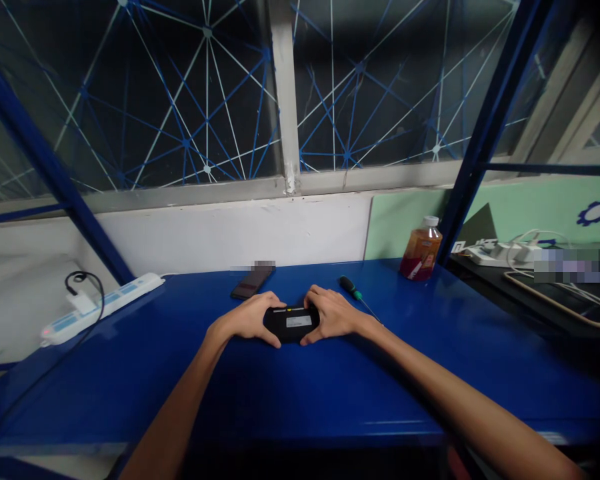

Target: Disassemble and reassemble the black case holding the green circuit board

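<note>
Between my two hands is a small black box-shaped device (283, 327) with a pale label and a little yellow mark on the face toward me. My left hand (254, 317) grips its left end, thumb at the lower edge and fingers over the top. At the right end, my right hand (330, 313) holds it in the same way. I cannot tell whether the device rests on the blue table (300, 393) or is just above it. Beyond my right hand lies a screwdriver (351, 289) with a black and green handle, its shaft pointing toward my right forearm.
A dark phone (253, 280) lies behind my left hand. On the left is a white power strip (107, 305) with a plugged-in black cable. A bottle of reddish drink (422, 250) stands at the back right, near a blue frame post. White cables (525, 253) lie on a dark surface further right.
</note>
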{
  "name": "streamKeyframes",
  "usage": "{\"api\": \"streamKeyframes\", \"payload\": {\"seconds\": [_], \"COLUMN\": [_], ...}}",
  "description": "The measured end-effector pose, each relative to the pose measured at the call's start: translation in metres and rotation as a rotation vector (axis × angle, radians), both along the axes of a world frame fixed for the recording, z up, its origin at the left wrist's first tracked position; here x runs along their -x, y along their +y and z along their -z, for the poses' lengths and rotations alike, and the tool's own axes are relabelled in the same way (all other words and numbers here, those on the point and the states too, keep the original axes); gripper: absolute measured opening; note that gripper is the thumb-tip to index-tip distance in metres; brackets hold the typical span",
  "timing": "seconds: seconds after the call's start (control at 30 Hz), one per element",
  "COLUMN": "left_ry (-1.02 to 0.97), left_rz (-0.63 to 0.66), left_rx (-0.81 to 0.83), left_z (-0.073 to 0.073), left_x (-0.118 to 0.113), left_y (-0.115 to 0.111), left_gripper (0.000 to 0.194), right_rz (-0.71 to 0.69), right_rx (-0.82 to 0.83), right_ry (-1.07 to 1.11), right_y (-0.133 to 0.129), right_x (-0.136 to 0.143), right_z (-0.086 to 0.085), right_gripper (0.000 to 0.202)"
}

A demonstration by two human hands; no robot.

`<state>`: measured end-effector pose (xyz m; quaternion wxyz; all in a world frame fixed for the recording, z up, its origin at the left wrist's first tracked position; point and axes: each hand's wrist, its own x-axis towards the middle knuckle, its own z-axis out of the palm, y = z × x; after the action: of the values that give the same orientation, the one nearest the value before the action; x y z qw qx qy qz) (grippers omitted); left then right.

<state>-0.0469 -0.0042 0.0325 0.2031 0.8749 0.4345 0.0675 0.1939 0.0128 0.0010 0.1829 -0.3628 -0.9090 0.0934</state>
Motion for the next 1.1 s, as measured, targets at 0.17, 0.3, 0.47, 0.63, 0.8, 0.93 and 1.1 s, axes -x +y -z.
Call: {"api": "streamKeyframes", "payload": {"seconds": [0.17, 0.3, 0.47, 0.63, 0.8, 0.93, 1.1], "left_ry": [-0.015, -0.025, -0.032, -0.052, -0.045, -0.036, -0.042], "left_rz": [0.019, 0.018, 0.023, 0.030, 0.023, 0.017, 0.012], "left_rx": [0.006, 0.022, 0.023, 0.020, 0.007, 0.014, 0.019], "left_z": [0.0009, 0.0017, 0.0033, 0.0038, 0.0031, 0.0033, 0.0047], "left_x": [0.0024, 0.0033, 0.0040, 0.0039, 0.0036, 0.0050, 0.0060], "left_y": [0.0031, 0.0046, 0.0066, 0.0075, 0.0067, 0.0062, 0.0064], "left_gripper": [0.074, 0.072, 0.071, 0.071, 0.072, 0.079, 0.082], "right_rz": [0.015, 0.013, 0.012, 0.013, 0.010, -0.002, -0.013], "right_rx": [0.004, 0.013, 0.002, 0.004, 0.008, -0.012, -0.025], "right_ry": [-0.008, -0.016, -0.024, -0.024, -0.032, -0.029, -0.031], "right_y": [-0.0008, -0.0024, -0.0027, -0.0027, -0.0034, -0.0042, -0.0039], "right_x": [0.0000, -0.0001, 0.0000, 0.0001, -0.0006, -0.0006, -0.0004], "right_z": [-0.0003, -0.0023, -0.0038, -0.0045, -0.0047, -0.0034, -0.0025], "right_gripper": [0.073, 0.074, 0.072, 0.071, 0.069, 0.068, 0.066]}}
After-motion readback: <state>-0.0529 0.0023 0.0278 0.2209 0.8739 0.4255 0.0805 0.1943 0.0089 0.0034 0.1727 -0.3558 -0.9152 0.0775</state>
